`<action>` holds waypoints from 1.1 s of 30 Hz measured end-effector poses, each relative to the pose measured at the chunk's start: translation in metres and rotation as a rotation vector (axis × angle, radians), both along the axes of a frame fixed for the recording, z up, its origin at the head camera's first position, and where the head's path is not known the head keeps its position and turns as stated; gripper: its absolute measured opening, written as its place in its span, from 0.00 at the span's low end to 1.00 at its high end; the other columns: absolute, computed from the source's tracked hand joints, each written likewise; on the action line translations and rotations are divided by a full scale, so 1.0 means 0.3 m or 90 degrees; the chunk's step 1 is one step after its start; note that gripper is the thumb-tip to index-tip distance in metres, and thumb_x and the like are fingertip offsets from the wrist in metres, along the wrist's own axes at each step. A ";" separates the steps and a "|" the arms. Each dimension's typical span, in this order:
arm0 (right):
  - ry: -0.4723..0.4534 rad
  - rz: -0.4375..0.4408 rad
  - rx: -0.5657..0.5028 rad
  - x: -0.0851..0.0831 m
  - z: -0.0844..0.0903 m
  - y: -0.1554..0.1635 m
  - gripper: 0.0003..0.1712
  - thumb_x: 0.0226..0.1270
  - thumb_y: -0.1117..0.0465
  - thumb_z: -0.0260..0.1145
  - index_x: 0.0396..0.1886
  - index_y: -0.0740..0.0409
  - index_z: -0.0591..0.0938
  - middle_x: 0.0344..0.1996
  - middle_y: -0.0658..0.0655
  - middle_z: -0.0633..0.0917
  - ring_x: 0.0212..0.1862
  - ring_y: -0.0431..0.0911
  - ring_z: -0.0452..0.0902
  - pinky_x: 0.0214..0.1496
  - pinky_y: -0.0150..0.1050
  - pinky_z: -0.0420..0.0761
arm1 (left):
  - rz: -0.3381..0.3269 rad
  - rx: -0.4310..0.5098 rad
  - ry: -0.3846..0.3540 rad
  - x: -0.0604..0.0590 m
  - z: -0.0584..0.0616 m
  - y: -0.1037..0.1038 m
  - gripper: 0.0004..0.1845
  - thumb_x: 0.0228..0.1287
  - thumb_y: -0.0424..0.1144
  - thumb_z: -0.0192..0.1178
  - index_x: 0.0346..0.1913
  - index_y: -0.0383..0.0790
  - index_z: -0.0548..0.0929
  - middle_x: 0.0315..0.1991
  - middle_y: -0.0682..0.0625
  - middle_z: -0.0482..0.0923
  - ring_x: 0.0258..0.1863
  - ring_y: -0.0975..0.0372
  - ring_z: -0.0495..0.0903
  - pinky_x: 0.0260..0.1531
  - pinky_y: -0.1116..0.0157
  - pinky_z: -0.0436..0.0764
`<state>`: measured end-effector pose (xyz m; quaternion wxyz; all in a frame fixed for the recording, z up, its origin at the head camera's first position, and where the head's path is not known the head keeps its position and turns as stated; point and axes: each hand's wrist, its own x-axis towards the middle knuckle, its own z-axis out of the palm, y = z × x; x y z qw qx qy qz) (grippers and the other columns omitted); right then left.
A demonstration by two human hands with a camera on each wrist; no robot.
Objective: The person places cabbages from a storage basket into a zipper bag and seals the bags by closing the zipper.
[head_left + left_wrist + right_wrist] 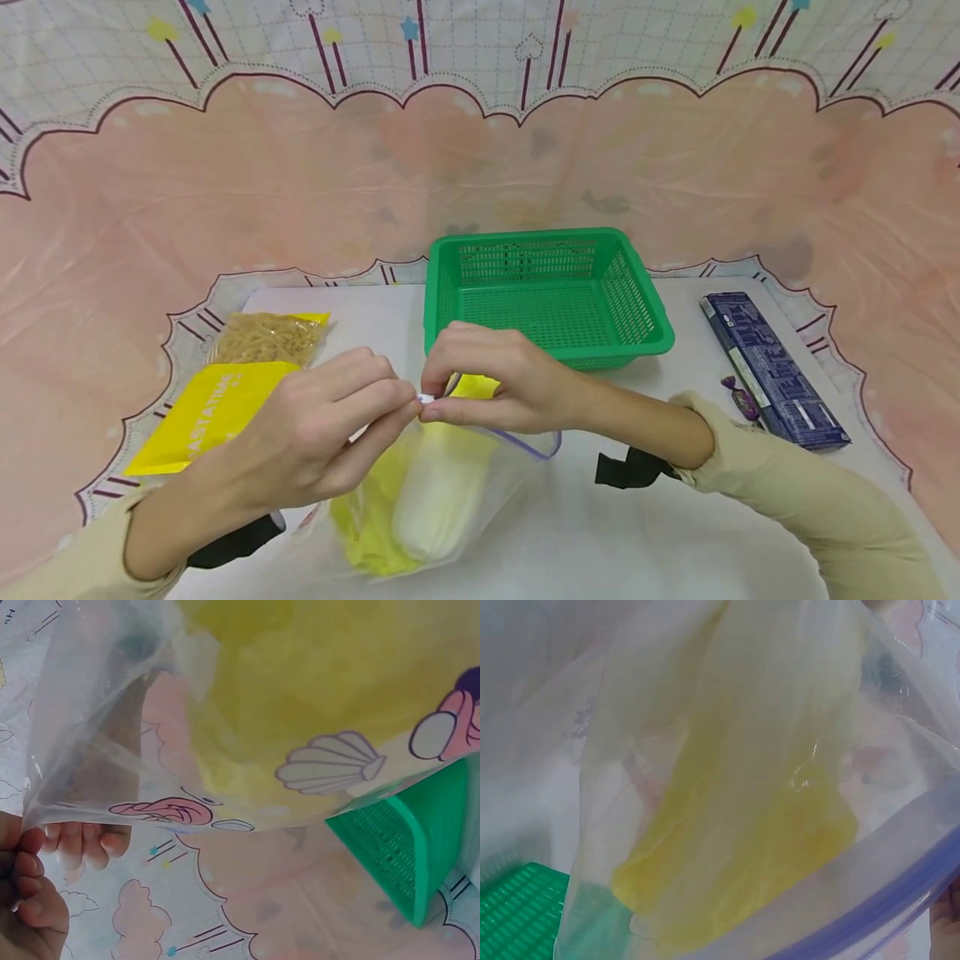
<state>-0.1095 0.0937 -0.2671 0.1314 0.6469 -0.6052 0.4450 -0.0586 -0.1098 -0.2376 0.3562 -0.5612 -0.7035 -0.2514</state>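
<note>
A clear zip bag (480, 500) with a purple zip strip (528, 446) hangs upright below my hands. Inside it is a napa cabbage (438, 500) with a pale stalk and yellow leaves. My left hand (341, 425) pinches the bag's top edge at a small white slider (426, 398). From the other side, my right hand (502, 375) pinches the same spot between thumb and fingers. The fingertips of both hands nearly meet there. Seashell drawings (330, 763) show on the bag in the left wrist view; the right wrist view shows leaves (735, 855) through the plastic.
Behind my hands stands a green basket (547, 308). A yellow pasta packet (225, 400) lies at the left, partly behind my left hand. At the right lie a dark blue box (776, 371) and a purple wrapped candy (741, 400). A patterned curtain (480, 167) backs the white table.
</note>
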 end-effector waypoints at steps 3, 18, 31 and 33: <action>0.018 0.004 -0.005 -0.004 -0.001 -0.003 0.06 0.66 0.63 0.66 0.30 0.59 0.79 0.28 0.51 0.82 0.37 0.38 0.75 0.45 0.28 0.79 | -0.010 0.007 -0.005 -0.004 -0.006 -0.002 0.14 0.73 0.35 0.50 0.28 0.37 0.80 0.23 0.55 0.70 0.23 0.67 0.65 0.23 0.80 0.63; 0.090 -0.013 0.027 0.004 -0.021 -0.010 0.07 0.70 0.61 0.62 0.31 0.58 0.79 0.29 0.50 0.81 0.38 0.38 0.72 0.46 0.29 0.75 | -0.019 0.027 0.012 0.003 -0.056 -0.023 0.14 0.73 0.35 0.51 0.29 0.35 0.80 0.24 0.53 0.71 0.25 0.66 0.66 0.23 0.81 0.66; 0.077 -0.036 0.086 0.005 -0.062 0.005 0.11 0.76 0.57 0.53 0.34 0.57 0.75 0.29 0.49 0.77 0.37 0.38 0.72 0.44 0.23 0.74 | -0.014 -0.139 -0.075 -0.026 -0.047 -0.068 0.14 0.77 0.42 0.45 0.37 0.40 0.78 0.30 0.58 0.71 0.30 0.71 0.68 0.30 0.83 0.69; 0.072 -0.029 0.094 0.002 -0.063 0.006 0.12 0.76 0.56 0.52 0.34 0.57 0.75 0.29 0.49 0.77 0.37 0.38 0.71 0.43 0.23 0.73 | 0.005 -0.177 -0.094 -0.025 -0.039 -0.074 0.14 0.78 0.44 0.44 0.38 0.42 0.78 0.30 0.59 0.70 0.30 0.72 0.67 0.30 0.84 0.68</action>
